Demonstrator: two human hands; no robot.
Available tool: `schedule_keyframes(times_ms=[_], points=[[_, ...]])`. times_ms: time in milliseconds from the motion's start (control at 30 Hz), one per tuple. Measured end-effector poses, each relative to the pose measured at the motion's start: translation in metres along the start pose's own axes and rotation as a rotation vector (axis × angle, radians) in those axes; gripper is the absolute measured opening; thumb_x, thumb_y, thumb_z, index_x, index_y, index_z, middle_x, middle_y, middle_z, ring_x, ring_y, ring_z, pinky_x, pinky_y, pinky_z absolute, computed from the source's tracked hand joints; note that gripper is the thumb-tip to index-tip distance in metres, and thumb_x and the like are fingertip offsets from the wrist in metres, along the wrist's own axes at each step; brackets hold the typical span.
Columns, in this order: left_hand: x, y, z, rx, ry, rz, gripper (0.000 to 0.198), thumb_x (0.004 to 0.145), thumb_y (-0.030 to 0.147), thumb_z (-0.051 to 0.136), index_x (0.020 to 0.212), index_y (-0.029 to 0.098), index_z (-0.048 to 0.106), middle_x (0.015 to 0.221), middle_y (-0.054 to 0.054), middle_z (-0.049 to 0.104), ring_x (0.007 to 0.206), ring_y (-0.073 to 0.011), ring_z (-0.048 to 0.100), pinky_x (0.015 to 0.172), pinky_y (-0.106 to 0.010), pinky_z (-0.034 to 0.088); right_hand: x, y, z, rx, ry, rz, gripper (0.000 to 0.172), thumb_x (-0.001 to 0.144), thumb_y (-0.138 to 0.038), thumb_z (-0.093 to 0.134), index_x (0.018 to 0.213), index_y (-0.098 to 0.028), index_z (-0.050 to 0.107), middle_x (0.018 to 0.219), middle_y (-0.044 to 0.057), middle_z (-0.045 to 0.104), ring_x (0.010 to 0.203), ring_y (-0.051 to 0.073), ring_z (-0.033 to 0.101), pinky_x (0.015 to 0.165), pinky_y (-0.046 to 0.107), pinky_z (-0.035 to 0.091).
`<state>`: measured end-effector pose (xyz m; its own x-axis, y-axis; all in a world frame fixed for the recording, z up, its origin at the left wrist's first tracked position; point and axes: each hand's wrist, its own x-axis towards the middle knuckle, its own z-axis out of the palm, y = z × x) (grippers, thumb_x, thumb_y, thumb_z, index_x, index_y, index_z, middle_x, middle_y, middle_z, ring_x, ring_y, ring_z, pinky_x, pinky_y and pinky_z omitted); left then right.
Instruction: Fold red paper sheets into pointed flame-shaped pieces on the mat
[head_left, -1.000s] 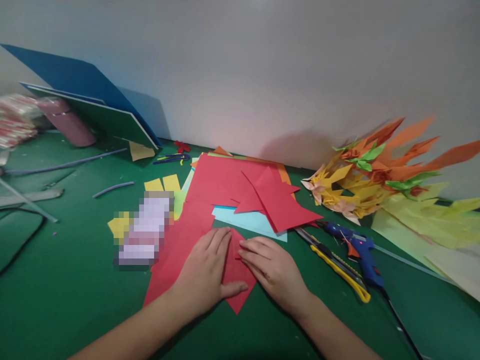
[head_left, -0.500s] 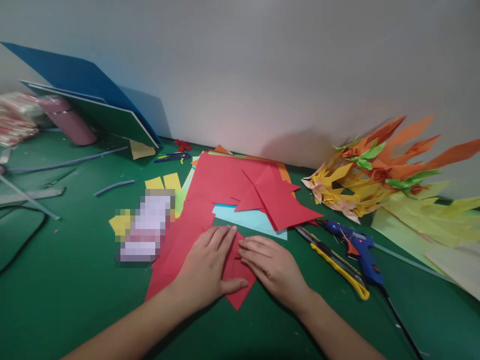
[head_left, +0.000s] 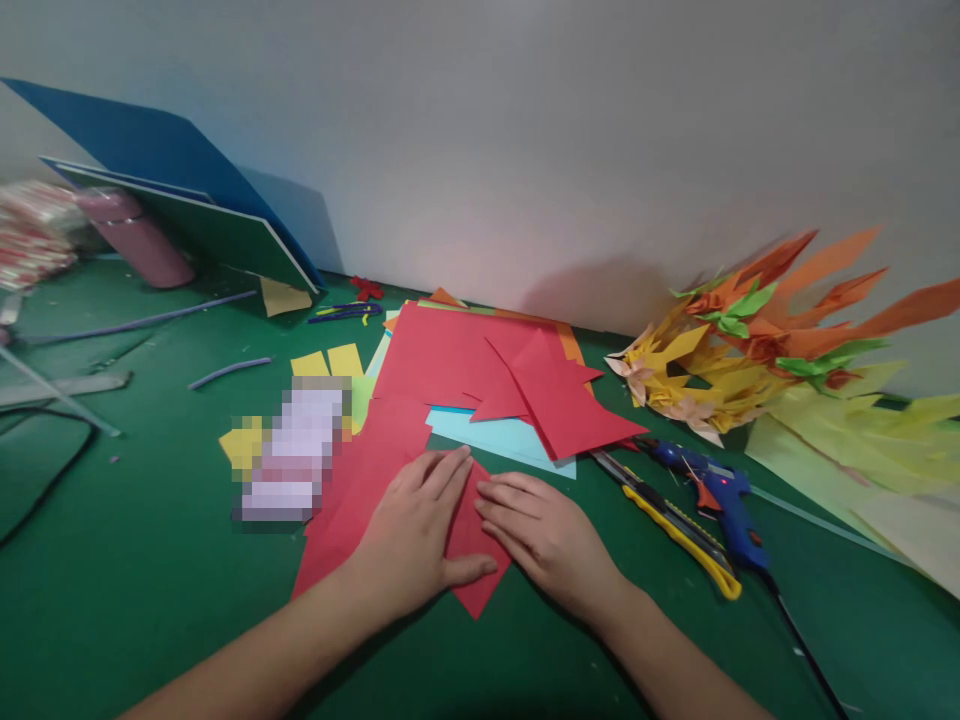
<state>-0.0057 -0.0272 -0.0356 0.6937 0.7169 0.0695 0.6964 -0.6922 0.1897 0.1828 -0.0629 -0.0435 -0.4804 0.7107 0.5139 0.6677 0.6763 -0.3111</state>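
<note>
Left hand and right hand, flat, hide most of the red paper.

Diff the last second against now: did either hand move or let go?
Barely. The left hand slid its fingertips slightly forward over the folded red paper; the right hand stayed put. Both still press flat on it, nothing gripped or released. The utility knife, glue gun and paper stack are unchanged.

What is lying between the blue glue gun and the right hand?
A long yellow plastic utility knife lies there on the green table, shown in the head view.
</note>
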Motion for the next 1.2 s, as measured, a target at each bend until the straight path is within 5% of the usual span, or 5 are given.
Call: schedule_keyframes(times_ms=[833, 1200], points=[[0.001, 0.003, -0.006, 0.004, -0.019, 0.018, 0.084, 0.074, 0.068, 0.060, 0.131, 0.007, 0.052, 0.141, -0.016, 0.049, 0.124, -0.0359, 0.045, 0.104, -0.048, 0.039, 0.001, 0.000, -0.002, -0.044, -0.048, -0.035, 0.031, 0.097, -0.015, 0.040, 0.105, -0.013, 0.070, 0.104, 0.007, 0.073, 0.100, 0.022, 0.065, 0.087, 0.037, 0.058], [0.000, 0.002, -0.004, 0.034, 0.068, 0.062, 0.071, 0.075, 0.067, 0.059, 0.124, 0.015, 0.057, 0.131, -0.013, 0.057, 0.120, -0.0330, 0.049, 0.103, -0.045, 0.040, -0.002, 0.003, 0.002, -0.023, -0.068, -0.010, 0.029, 0.098, -0.018, 0.042, 0.107, -0.013, 0.069, 0.107, 0.007, 0.072, 0.105, 0.023, 0.063, 0.090, 0.038, 0.056]])
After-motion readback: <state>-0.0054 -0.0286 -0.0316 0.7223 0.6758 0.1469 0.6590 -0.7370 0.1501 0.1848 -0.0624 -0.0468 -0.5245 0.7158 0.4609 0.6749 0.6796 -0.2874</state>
